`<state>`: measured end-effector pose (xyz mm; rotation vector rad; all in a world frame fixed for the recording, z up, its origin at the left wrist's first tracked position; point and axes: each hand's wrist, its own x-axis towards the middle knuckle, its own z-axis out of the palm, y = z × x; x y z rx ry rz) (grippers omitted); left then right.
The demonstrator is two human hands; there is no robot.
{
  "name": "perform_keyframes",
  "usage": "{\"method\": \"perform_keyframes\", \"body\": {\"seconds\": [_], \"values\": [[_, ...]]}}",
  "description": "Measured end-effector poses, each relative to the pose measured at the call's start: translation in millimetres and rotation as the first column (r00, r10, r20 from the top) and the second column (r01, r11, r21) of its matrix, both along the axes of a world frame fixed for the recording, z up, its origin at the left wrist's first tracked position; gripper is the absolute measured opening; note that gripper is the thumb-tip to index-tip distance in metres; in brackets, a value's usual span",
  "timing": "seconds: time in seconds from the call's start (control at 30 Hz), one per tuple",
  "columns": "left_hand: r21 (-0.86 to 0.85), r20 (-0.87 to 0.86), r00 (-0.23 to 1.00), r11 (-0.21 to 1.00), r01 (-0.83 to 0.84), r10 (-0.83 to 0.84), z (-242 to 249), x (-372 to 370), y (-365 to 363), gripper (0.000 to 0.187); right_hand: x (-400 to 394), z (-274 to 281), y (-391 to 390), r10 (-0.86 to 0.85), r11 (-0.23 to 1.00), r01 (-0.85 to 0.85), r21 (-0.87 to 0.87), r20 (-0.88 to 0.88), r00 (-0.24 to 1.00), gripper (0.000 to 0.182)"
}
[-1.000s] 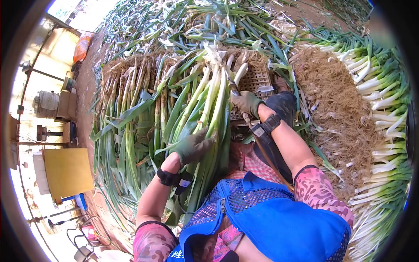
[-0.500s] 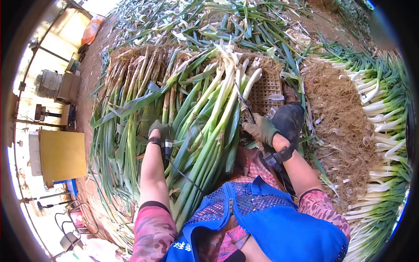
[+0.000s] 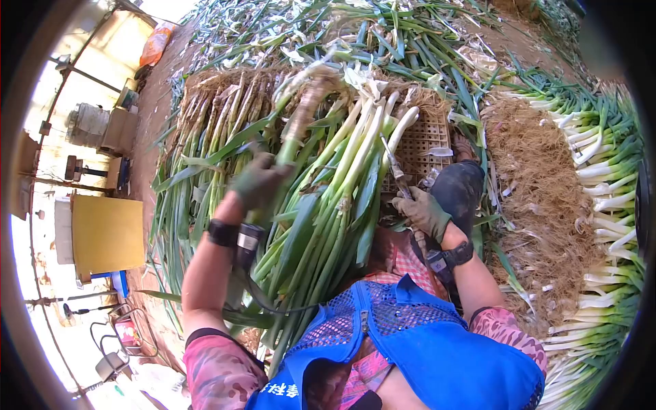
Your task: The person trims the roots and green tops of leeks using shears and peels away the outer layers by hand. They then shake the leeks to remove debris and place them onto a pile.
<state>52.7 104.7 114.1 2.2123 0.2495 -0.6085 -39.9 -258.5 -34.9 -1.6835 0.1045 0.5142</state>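
Observation:
My left hand (image 3: 260,183), gloved and closed, holds a long green onion (image 3: 292,140) raised over the pile; its rooted white end is motion-blurred. My right hand (image 3: 425,213), also gloved, grips a thin metal-tipped tool (image 3: 395,167) that looks like an air blow gun, its tip pointing up and away. Between my hands lie several paler, cleaned green onions (image 3: 355,160) with their leaves toward my lap. Left of them is a row of untrimmed green onions (image 3: 219,126) with brown roots and dry skins.
A plastic crate (image 3: 422,140) with a lattice surface stands beyond my right hand. To the right are a heap of brown roots (image 3: 536,184) and a curved row of white-stemmed green onions (image 3: 608,205). Leaf scraps (image 3: 307,27) cover the ground ahead. A yellow board (image 3: 108,236) stands at left.
My left hand has come up out of the leaves and lifted a green onion from the pile. My right hand keeps its hold on the tool, nearly in place.

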Motion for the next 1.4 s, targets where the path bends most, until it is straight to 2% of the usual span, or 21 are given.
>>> {"method": "perform_keyframes", "body": {"seconds": [0.03, 0.1, 0.13, 0.2, 0.27, 0.37, 0.47, 0.57, 0.6, 0.7, 0.83, 0.87, 0.97, 1.07, 1.1, 1.13, 1.17, 1.2, 1.27, 1.33, 1.4], "values": [[-0.039, -0.049, 0.999, 0.999, 0.012, -0.014, -11, -11, -21, 0.042, -2, -2, 2, -0.037, 0.990, 0.040, 0.132, -0.027, 0.999, 0.036], [-0.208, -0.092, 0.992, 0.976, 0.064, -0.085, -61, -25, -40, 0.037, -8, 28, 13, -0.005, 0.999, 0.007, 0.035, -0.076, 0.997, 0.039], [-0.135, 0.171, 0.945, 0.944, 0.302, -0.278, -90, -24, -32, 0.034, -12, 48, 17, 0.005, 1.000, -0.007, -0.013, -0.098, 0.995, 0.040], [0.174, 0.578, 0.548, 0.748, 0.640, -0.604, -134, -15, -15, 0.029, -28, 75, 18, 0.147, 0.973, -0.148, -0.179, -0.017, 0.989, 0.042], [-0.209, 0.428, 0.789, 0.801, 0.561, -0.441, -124, -15, -22, 0.025, -53, 122, 25, 0.238, 0.945, -0.241, -0.222, -0.044, 0.970, 0.042], [-0.274, 0.102, 0.910, 0.868, 0.414, -0.401, -55, -20, -52, 0.031, -59, 124, 29, 0.295, 0.927, -0.331, -0.177, -0.202, 0.934, 0.055], [-0.140, -0.017, 0.899, 0.891, 0.431, -0.438, -50, -13, -47, 0.036, -54, 116, 23, 0.235, 0.945, -0.262, -0.198, -0.151, 0.960, 0.053], [-0.308, -0.303, 0.939, 0.949, 0.063, -0.161, -28, -22, -43, 0.040, -69, 147, 27, 0.332, 0.913, -0.357, -0.197, -0.148, 0.932, 0.052], [-0.437, -0.217, 0.968, 0.899, 0.016, -0.123, -47, -23, -35, 0.054, -73, 146, 26, 0.381, 0.885, -0.397, -0.241, -0.113, 0.918, 0.052], [-0.261, -0.055, 0.947, 0.920, 0.291, -0.315, -70, -9, -26, 0.046, -73, 141, 29, 0.395, 0.893, -0.408, -0.189, -0.103, 0.913, 0.047], [-0.131, -0.015, 0.943, 0.936, 0.327, -0.332, -79, -6, -32, 0.058, -50, 111, 36, 0.293, 0.925, -0.293, -0.244, -0.034, 0.955, 0.044], [-0.087, -0.011, 0.906, 0.903, 0.420, -0.423, -84, -3, -32, 0.041, -40, 96, 38, 0.267, 0.940, -0.261, -0.222, 0.000, 0.964, 0.042], [0.173, 0.483, 0.436, 0.571, 0.803, -0.759, -84, -9, -38, 0.021, -6, 101, 47, 0.184, 0.964, -0.194, -0.180, -0.067, 0.981, 0.042], [0.456, 0.346, 0.293, 0.433, 0.778, -0.891, -96, -9, -37, 0.026, 43, 71, 48, 0.142, 0.965, -0.125, -0.229, 0.062, 0.988, 0.052], [0.540, 0.288, 0.251, 0.373, 0.755, -0.924, -91, -10, -40, 0.028, 50, 73, 47, 0.087, 0.979, -0.092, -0.181, -0.038, 0.996, 0.052], [0.240, 0.238, 0.602, 0.646, 0.725, -0.763, -90, -13, -47, 0.038, 55, 75, 46, 0.036, 0.989, -0.055, -0.135, -0.140, 0.990, 0.052], [-0.054, 0.148, 0.872, 0.877, 0.477, -0.466, -88, -17, -55, 0.051, 58, 76, 46, -0.010, 0.995, -0.013, -0.095, -0.241, 0.970, 0.053], [-0.164, 0.187, 0.955, 0.951, 0.262, -0.230, -97, -25, -59, 0.055, 54, 72, 43, 0.020, 0.993, -0.049, -0.111, -0.252, 0.968, 0.052], [-0.069, 0.302, 0.951, 0.993, 0.094, -0.069, -98, -36, -59, 0.063, 21, 88, 42, 0.138, 0.956, -0.143, -0.254, -0.038, 0.990, 0.045], [0.365, 0.436, 0.847, 0.920, 0.141, -0.303, -74, -41, -62, 0.066, -27, 113, 42, 0.188, 0.939, -0.194, -0.285, -0.049, 0.981, 0.045], [0.390, 0.339, 0.886, 0.905, 0.173, -0.315, -65, -45, -64, 0.057, -55, 127, 42, 0.308, 0.879, -0.315, -0.358, -0.079, 0.948, 0.047]]}}
